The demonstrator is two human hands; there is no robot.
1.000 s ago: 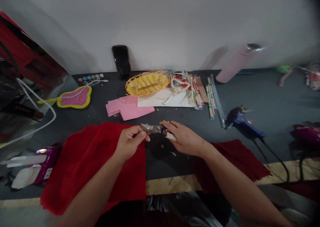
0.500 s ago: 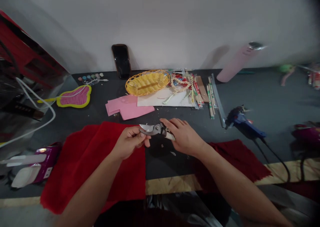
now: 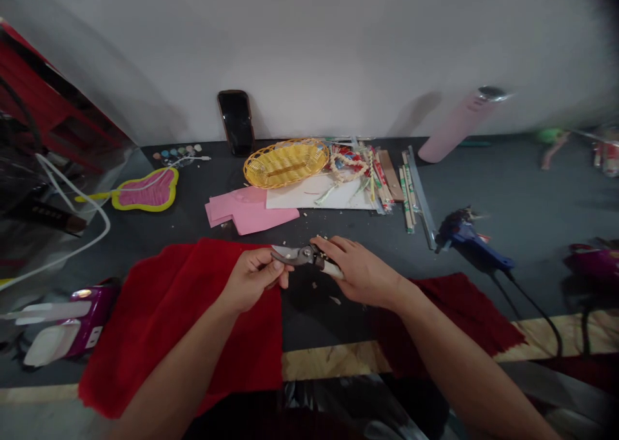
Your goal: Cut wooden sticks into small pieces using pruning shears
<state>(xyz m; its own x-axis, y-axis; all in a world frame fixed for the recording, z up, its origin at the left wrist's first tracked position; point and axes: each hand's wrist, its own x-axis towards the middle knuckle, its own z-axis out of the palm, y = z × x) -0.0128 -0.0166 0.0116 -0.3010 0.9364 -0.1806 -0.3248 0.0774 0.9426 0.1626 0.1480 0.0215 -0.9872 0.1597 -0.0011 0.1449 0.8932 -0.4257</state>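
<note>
Metal pruning shears (image 3: 304, 255) with pale handles lie across the space between my hands, their blades pointing left. My right hand (image 3: 360, 269) is wrapped round the handles. My left hand (image 3: 254, 275) has its thumb and fingers pinched together at the blade tips; what sits between them is too small to name. Bright red cloth (image 3: 184, 298) lies under my left hand and forearm. Small pale scraps are scattered on the dark table (image 3: 329, 324) below and around the shears.
Behind my hands are pink sheets (image 3: 256, 214), a yellow basket (image 3: 287, 162), wrapped sticks (image 3: 407, 195) and an upright phone (image 3: 236, 124). A pink bottle (image 3: 454, 127) and blue glue gun (image 3: 474, 237) are right; a purple device (image 3: 91, 314) is left.
The shears' blades have moved closer together, and more small pale bits show near them. My hands stay in nearly the same place, while the whole view has shifted slightly.
</note>
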